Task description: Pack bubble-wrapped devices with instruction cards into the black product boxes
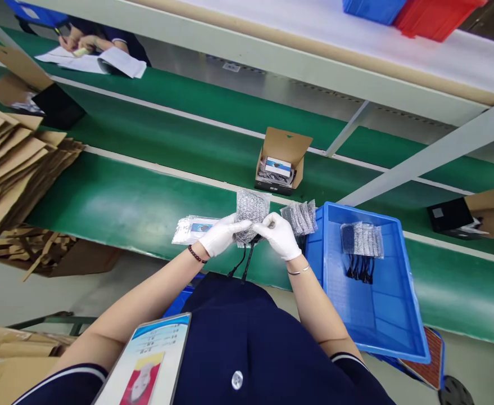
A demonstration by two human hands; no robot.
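A silvery bubble-wrap bag (253,207) lies at the near edge of the green bench, with two black cables (248,264) hanging out of its lower end. My left hand (221,235), in a white glove, pinches the bag's lower edge from the left. From the right, my gloved right hand (278,233) closes on the same edge, its fingertips meeting the left ones. What is inside the bag cannot be made out. Beside my left hand is a stack of flat clear packets (183,229) with a blue-and-white card. Several bubble-wrapped packs (300,217) lie just right of my right hand.
A blue bin (381,315) at the right holds several wrapped packs with black plugs. An open box (286,140) stands on the conveyor ahead. Cardboard sheets (14,174) pile up at left. A shelf (314,67) crosses above; a person's hands (78,44) write at far left.
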